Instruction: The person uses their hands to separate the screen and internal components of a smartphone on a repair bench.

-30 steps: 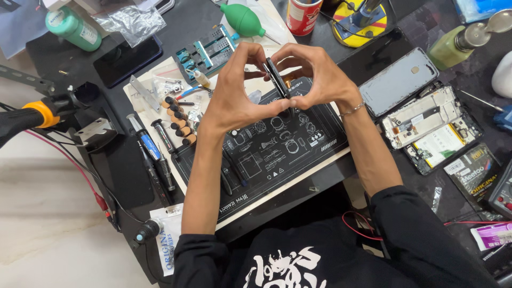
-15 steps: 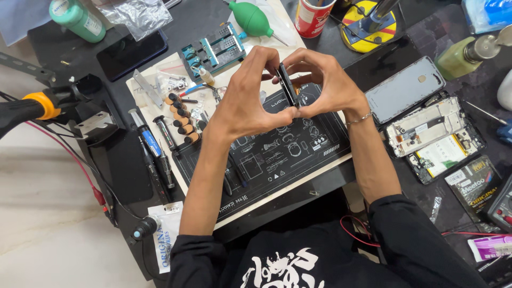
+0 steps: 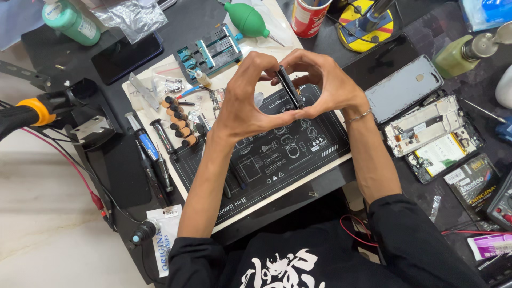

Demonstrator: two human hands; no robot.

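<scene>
Both my hands hold a thin dark phone on edge above a black work mat. My left hand grips it from the left, fingers curled over the top. My right hand pinches it from the right, thumb pressed near the lower edge. Only the phone's narrow side shows, and its face is hidden.
An opened phone with exposed insides and a grey back cover lie at right. Screwdrivers and black bits sit left of the mat. A green blower, red cup, green bottle and blue clamp jig stand behind.
The view has shifted a little, so hands and phone sit slightly higher in the frame. My grip on the phone looks the same.
</scene>
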